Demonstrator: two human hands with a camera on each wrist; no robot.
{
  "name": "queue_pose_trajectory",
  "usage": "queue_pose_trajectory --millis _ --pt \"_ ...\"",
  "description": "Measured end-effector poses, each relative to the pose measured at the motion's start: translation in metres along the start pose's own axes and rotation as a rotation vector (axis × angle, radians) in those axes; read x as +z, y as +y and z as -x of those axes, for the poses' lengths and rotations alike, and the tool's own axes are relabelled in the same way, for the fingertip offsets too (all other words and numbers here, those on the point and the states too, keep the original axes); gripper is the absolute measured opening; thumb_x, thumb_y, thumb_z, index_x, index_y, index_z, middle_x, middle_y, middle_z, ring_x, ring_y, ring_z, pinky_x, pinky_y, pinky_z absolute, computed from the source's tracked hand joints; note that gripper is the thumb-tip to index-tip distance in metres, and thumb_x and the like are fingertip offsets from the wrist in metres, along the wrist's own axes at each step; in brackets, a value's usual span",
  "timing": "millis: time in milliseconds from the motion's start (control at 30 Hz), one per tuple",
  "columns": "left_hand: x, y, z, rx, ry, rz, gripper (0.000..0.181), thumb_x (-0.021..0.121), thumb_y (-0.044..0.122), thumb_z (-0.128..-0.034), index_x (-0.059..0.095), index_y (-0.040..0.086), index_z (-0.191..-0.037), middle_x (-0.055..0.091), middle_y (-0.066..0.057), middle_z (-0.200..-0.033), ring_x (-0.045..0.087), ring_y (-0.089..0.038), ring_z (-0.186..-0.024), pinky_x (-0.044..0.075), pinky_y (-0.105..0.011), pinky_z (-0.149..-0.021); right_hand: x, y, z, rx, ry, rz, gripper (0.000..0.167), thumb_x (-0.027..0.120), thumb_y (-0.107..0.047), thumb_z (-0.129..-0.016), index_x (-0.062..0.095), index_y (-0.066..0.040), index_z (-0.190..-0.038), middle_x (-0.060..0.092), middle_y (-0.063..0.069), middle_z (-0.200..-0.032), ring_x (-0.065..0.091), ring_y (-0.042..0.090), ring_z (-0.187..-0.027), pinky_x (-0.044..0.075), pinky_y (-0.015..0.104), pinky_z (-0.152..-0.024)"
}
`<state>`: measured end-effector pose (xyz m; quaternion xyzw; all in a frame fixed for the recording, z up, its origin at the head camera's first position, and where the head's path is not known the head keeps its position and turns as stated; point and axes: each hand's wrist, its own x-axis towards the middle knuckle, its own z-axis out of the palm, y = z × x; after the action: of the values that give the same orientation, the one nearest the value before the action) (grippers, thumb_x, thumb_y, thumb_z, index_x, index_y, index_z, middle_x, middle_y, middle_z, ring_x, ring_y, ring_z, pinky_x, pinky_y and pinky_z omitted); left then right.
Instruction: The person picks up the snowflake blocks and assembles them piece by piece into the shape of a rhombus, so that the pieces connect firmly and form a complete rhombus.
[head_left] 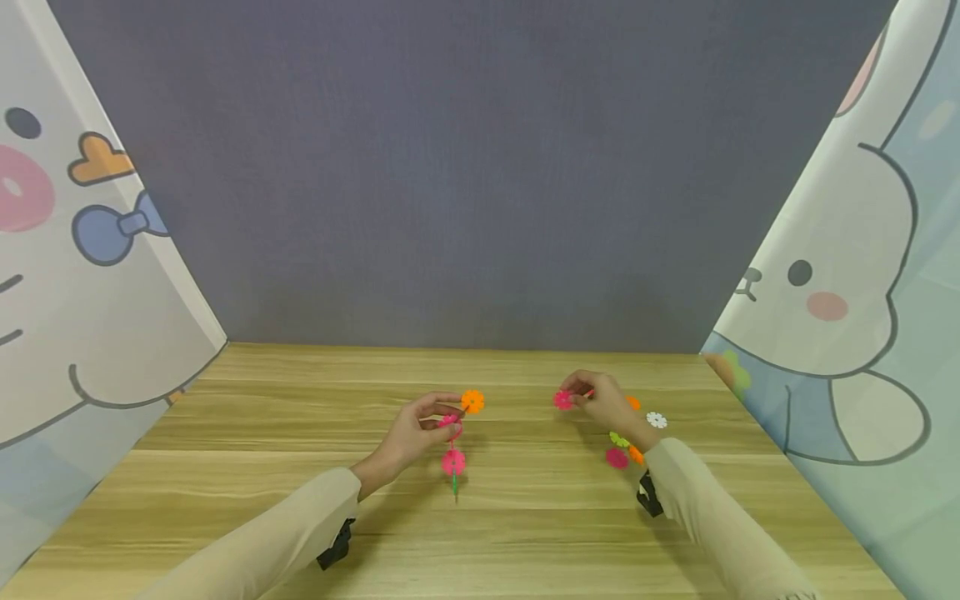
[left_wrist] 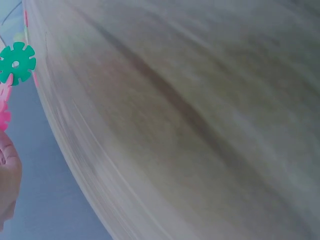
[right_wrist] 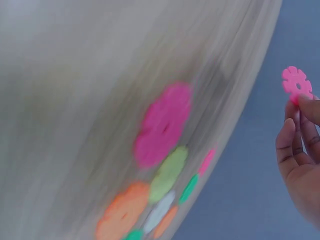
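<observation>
My left hand [head_left: 408, 435] pinches a joined chain of notched plastic snowflake discs between thumb and fingers. An orange disc [head_left: 472, 395] is at the chain's far end, a pink one lies by the fingertips, and another pink disc [head_left: 453, 456] hangs nearer me. Below that, a green disc [head_left: 454, 485] is seen edge-on; the left wrist view shows its face [left_wrist: 26, 62]. Off to the right, my right hand [head_left: 609, 406] pinches a single pink disc [head_left: 562, 394] above the table. In the right wrist view, thumb and fingertips grip that pink disc [right_wrist: 291, 80] by its edge.
Loose discs lie under and beside my right forearm: a magenta disc [head_left: 617, 458], a lime disc [head_left: 618, 439], a white disc [head_left: 651, 416], orange ones [head_left: 637, 455] and, in the right wrist view, green [right_wrist: 189, 188]. A grey panel [head_left: 465, 183] stands behind the wooden table [head_left: 300, 375].
</observation>
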<state>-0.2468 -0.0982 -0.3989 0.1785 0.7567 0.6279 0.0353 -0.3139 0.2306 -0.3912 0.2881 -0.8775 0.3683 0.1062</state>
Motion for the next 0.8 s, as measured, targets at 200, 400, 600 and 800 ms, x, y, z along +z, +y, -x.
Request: queue_pose_trajectory --millis 200,400,600,800 --pt "0.002 0.0 0.0 -0.011 0.001 -0.002 0.041 0.067 0.011 -0.0826 0.055 0.01 -0.122 0.061 -0.016 -0.114 0.062 -0.019 -0.088 0.053 -0.028 -0.074 0.012 -0.025 -0.009 0.042 0.007 -0.047 0.012 0.063 0.003 -0.082 0.064 -0.003 -0.092 0.066 0.011 -0.086 0.061 0.021 -0.076 0.051 0.025 -0.06" --pt "0.004 0.0 0.001 -0.019 -0.018 0.019 0.042 0.066 0.011 -0.0831 0.053 0.009 -0.123 0.058 -0.022 -0.117 0.062 -0.024 -0.093 0.053 -0.034 -0.076 0.024 -0.052 -0.017 0.006 0.048 -0.119 0.01 0.064 0.003 -0.081 0.064 -0.002 -0.09 0.066 0.013 -0.083 0.062 0.023 -0.073 0.051 0.025 -0.059" --pt "0.005 0.002 0.002 -0.021 -0.029 0.016 0.043 0.066 0.012 -0.0833 0.053 0.01 -0.124 0.057 -0.024 -0.118 0.06 -0.027 -0.098 0.053 -0.033 -0.078 0.029 -0.093 -0.02 -0.063 0.084 -0.156 0.01 0.063 0.009 -0.079 0.062 0.007 -0.089 0.065 0.021 -0.083 0.061 0.036 -0.071 0.053 0.03 -0.059" --pt "0.006 0.012 0.005 -0.029 -0.041 0.033 0.042 0.063 0.007 -0.0849 0.051 0.006 -0.125 0.056 -0.025 -0.118 0.061 -0.028 -0.097 0.053 -0.041 -0.079 0.029 -0.12 -0.021 -0.081 0.088 -0.168 0.007 0.062 0.01 -0.08 0.061 0.01 -0.087 0.065 0.023 -0.082 0.061 0.036 -0.072 0.052 0.033 -0.061"
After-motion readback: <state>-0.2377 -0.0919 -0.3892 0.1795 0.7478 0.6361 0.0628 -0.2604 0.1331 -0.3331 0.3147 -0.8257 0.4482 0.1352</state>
